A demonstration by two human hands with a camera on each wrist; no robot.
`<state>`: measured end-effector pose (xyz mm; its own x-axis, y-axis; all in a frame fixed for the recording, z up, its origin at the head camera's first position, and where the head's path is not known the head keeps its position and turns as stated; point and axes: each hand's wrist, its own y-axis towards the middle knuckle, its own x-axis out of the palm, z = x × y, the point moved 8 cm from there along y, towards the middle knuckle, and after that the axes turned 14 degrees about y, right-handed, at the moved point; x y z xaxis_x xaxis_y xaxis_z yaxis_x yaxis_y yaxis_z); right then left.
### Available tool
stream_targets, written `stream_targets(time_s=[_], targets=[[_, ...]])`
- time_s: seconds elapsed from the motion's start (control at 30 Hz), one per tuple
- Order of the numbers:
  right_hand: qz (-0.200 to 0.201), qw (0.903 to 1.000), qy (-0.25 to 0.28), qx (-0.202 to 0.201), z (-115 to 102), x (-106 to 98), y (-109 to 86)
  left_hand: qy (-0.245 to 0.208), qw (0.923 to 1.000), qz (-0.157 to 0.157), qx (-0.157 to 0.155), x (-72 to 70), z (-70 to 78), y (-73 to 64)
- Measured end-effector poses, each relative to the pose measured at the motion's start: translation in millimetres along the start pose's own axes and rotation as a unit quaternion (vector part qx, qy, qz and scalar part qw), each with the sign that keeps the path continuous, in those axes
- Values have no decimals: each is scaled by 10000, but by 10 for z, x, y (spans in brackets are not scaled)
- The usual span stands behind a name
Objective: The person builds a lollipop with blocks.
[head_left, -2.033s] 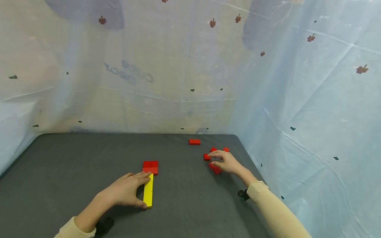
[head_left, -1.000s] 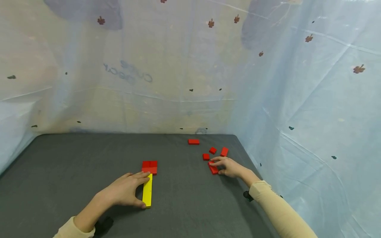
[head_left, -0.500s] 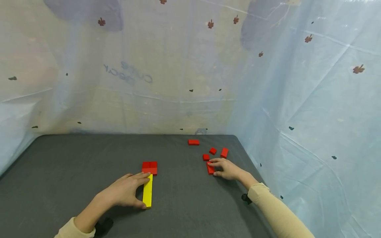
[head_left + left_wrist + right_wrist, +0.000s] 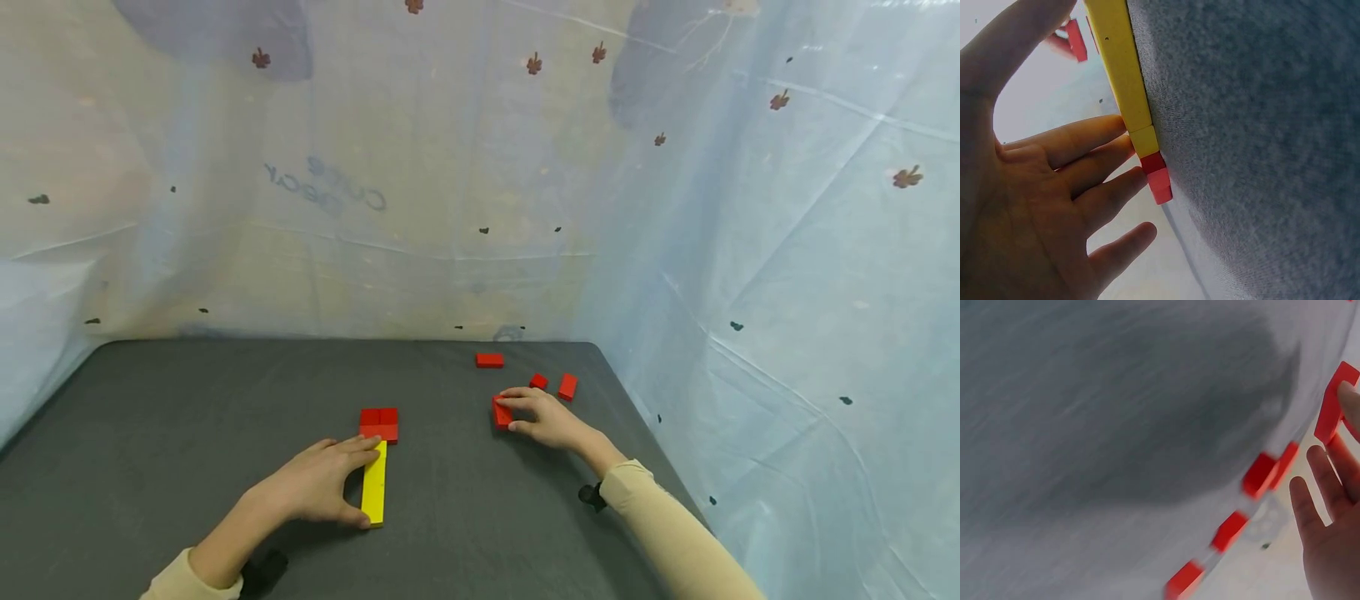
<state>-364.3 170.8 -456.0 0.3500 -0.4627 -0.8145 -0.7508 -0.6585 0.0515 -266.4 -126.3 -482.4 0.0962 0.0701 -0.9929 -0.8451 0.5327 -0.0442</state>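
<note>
In the head view a yellow strip (image 4: 373, 485) lies lengthwise on the dark table, its far end against a square patch of red blocks (image 4: 378, 424). My left hand (image 4: 311, 479) rests along the strip's left side, thumb at the near end and fingertips at the far end. The left wrist view shows these fingers fairly straight, touching the side of the yellow strip (image 4: 1124, 69) and red blocks (image 4: 1158, 181). My right hand (image 4: 551, 421) pinches a red rectangular block (image 4: 502, 413) between thumb and fingers. In the right wrist view that block (image 4: 1334, 403) appears raised off the table.
Loose red blocks lie at the back right: a rectangular one (image 4: 490, 360), a small one (image 4: 538, 381) and another rectangular one (image 4: 567, 387). The dark table (image 4: 225, 392) ends at a hanging printed plastic sheet (image 4: 420, 283) behind and on the right.
My right hand has come down to the red rectangular block, gripped it and moved it left. A small red block is now hidden behind this hand. The left hand stays in place.
</note>
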Motion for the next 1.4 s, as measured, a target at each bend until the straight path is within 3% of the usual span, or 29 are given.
stream_targets(time_s=[0.4,0.67,0.9,1.4], targets=[[-8,9990,335,-310,-448,293,603,-42,10000,34,6,-13,-2,-11],[123,9970,666,-375,-623,478,914,-48,9998,-162,-134,12,-3,9],[197,9918,1146,-531,-735,649,1155,-6,9999,-90,-93,4,-16,13],[5,9821,1880,-136,-934,998,1546,-15,10000,19,12,6,-32,-2]])
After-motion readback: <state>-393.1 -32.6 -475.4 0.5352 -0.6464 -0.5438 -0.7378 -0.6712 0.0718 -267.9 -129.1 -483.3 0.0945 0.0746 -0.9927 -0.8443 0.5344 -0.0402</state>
